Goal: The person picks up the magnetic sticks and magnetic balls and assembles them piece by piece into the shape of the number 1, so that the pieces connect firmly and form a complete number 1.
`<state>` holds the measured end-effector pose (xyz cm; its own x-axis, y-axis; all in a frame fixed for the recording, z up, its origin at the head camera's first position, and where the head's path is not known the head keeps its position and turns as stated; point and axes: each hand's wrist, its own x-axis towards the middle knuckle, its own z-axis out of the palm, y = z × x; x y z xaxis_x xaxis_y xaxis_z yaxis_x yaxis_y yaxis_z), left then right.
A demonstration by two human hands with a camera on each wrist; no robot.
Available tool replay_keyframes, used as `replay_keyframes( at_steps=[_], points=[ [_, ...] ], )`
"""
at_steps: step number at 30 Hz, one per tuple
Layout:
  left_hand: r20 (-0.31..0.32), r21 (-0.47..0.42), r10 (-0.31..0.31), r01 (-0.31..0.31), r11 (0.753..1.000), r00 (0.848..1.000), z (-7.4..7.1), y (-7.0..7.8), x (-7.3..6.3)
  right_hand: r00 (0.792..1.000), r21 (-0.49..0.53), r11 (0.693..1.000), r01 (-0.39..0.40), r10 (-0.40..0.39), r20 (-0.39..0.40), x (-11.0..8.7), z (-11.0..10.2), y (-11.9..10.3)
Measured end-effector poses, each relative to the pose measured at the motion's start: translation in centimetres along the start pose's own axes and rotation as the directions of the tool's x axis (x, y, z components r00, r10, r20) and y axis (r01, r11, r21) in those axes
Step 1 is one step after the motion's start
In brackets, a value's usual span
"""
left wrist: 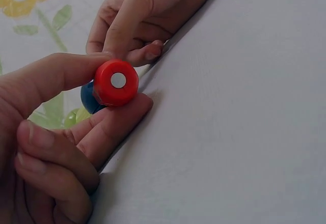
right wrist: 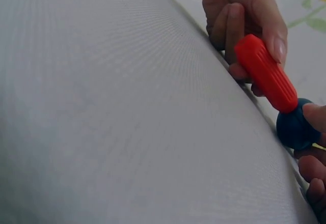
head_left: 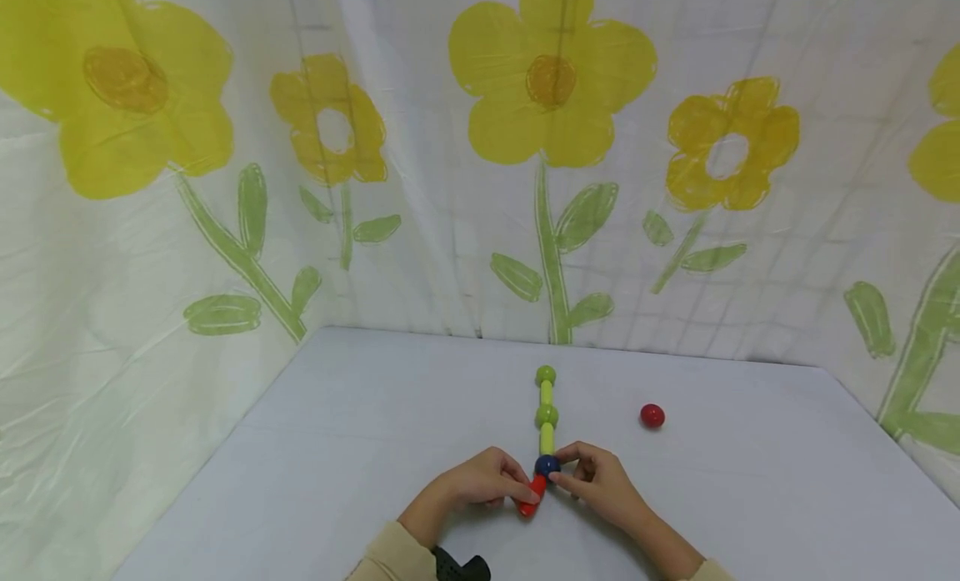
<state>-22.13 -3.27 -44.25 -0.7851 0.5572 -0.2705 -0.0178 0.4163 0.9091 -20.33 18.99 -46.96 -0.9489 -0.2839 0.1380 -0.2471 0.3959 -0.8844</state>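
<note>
My left hand pinches a red magnetic rod between thumb and finger. The rod is ribbed along its side, and a round silver magnet shows in its near end. Its far end meets a dark blue ball, which my right hand pinches from the right. Beyond the blue ball a straight line runs away from me: a yellow-green rod, a green ball, a second yellow-green rod and another green ball at the far end.
A loose red ball lies to the right of the line on the white table. Behind the table's back edge hangs a white curtain with yellow flowers. A black object shows beside the left sleeve.
</note>
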Motion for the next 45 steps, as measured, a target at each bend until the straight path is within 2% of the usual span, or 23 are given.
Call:
replay_keyframes(
  at_steps=[9, 22, 36, 45],
  points=[
    [-0.032, 0.018, -0.019, 0.019, 1.000, 0.999, 0.8, 0.2, 0.1, 1.000, -0.008, 1.000, -0.004, 0.004, -0.005, 0.1, 0.0, 0.0],
    [-0.116, -0.021, -0.044, 0.042, 0.999, 0.992, 2.5, 0.6, 0.1, 1.000, -0.002, 1.000, -0.008, 0.008, -0.002, 0.0, 0.0, 0.0],
    [-0.136, -0.045, -0.066, 0.060, 0.997, 0.988, 2.9, 0.8, 0.2, 1.000, -0.007, 1.000, 0.004, -0.004, -0.009, 0.0, -0.1, 0.3],
    [-0.148, -0.059, -0.071, 0.062, 0.996, 0.986, 3.1, 0.8, 0.3, 1.000, 0.054, 0.998, 0.018, -0.018, 0.002, 0.0, -0.2, -0.1]
  ],
)
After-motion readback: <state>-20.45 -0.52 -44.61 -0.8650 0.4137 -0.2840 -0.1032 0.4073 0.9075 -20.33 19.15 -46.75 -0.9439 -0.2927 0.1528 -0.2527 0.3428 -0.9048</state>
